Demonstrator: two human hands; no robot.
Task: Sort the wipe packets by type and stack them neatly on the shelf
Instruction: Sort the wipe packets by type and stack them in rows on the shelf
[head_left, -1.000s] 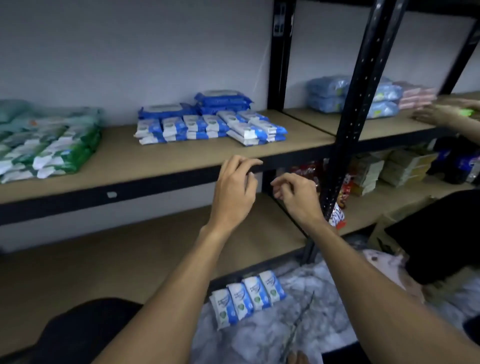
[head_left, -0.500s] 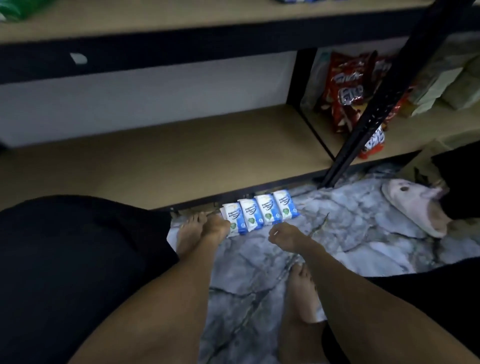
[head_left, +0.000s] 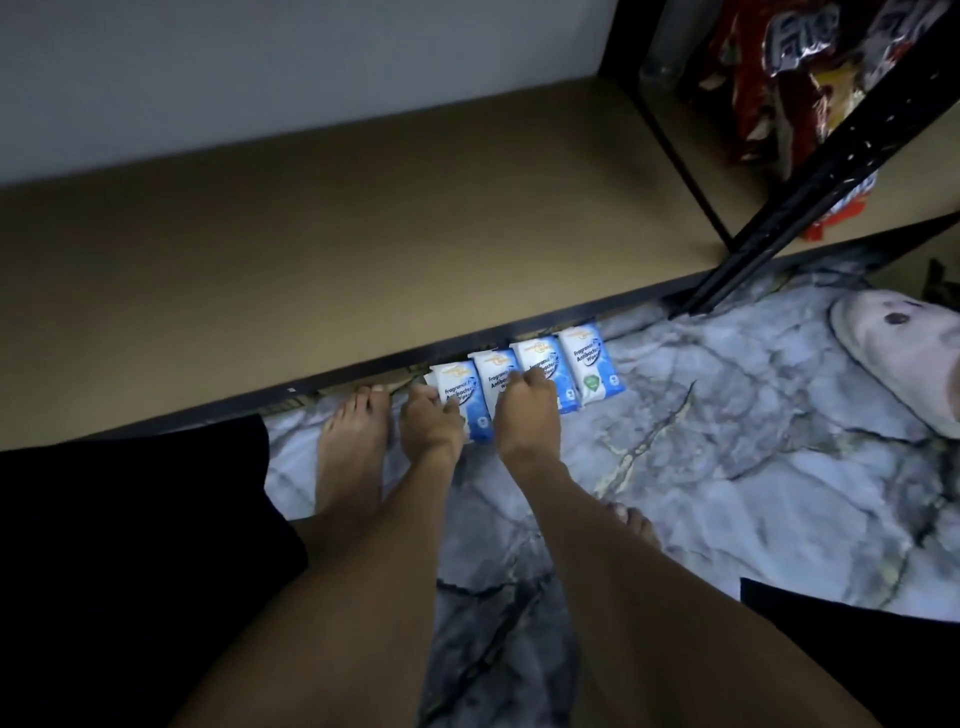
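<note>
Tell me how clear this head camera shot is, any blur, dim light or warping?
Head view: dim overall, the shelf board and dark clothing murky; wide-angle bending curves the shelf edge; slight motion softness on the left hand and right hand; print on the wipe packets only partly readable; snack bags at top right blurred.

- The shelf's black front rail (head_left: 363, 364) ran directly at 12 o'clock of the wipe packets (head_left: 524, 384), closing that side.
- A bare foot (head_left: 353, 447) crowded them at 9 o'clock.
- Marble floor (head_left: 727, 441) lay open at 3 and 6 o'clock.
- The slanting black post (head_left: 810, 171) and a slipper (head_left: 893, 364) stood farther out, toward 2 and 3 o'clock.
</note>
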